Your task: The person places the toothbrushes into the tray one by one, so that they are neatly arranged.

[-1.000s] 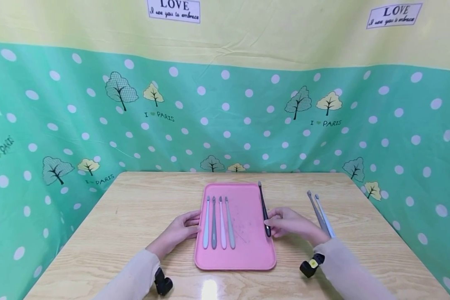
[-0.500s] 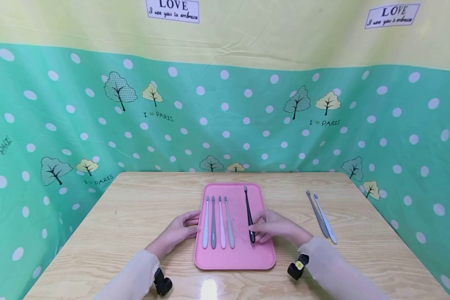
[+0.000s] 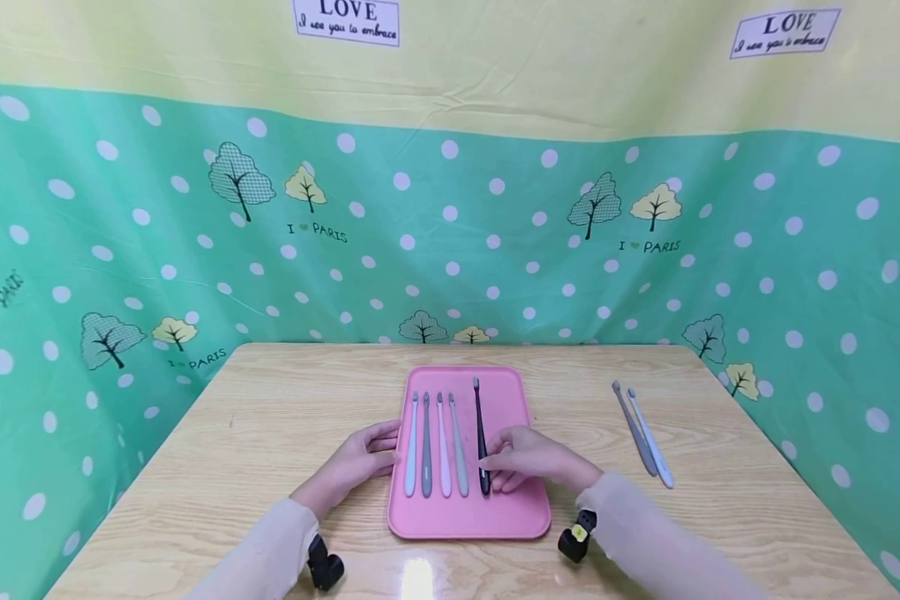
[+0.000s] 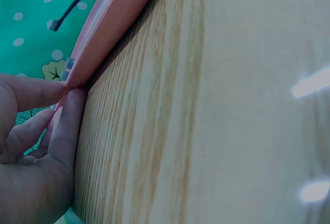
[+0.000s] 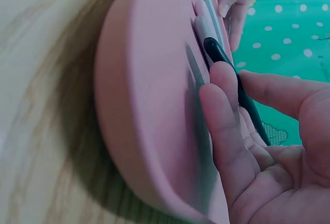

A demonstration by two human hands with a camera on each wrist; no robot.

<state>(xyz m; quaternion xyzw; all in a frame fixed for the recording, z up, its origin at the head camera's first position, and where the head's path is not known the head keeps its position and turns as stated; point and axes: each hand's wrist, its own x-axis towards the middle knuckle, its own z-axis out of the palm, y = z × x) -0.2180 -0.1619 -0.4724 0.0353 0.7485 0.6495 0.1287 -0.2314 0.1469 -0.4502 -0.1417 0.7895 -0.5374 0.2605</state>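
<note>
My right hand (image 3: 521, 457) pinches a black toothbrush (image 3: 481, 429) by its handle, over the pink tray (image 3: 468, 521). In the right wrist view, the thumb and fingertips hold the black handle (image 5: 219, 52) close over the tray's surface. On the tray, left of it, several toothbrushes lie side by side: light blue (image 3: 412, 454), dark grey (image 3: 427, 458), pink (image 3: 445, 458) and grey-green (image 3: 460, 458), their heads pointing away. My left hand (image 3: 356, 467) holds the tray's left rim. The left wrist view shows the thumb and fingers about the rim (image 4: 105, 33).
A grey toothbrush (image 3: 636, 433) and a pale blue one (image 3: 652, 442) lie on the wooden table (image 3: 285, 392) to the right of the tray. Behind the table hangs a green dotted curtain (image 3: 375, 275). Each wrist carries a small black camera.
The right hand has carried the black toothbrush left, from the tray's right rim to beside the row of toothbrushes. The left hand has stayed at the rim.
</note>
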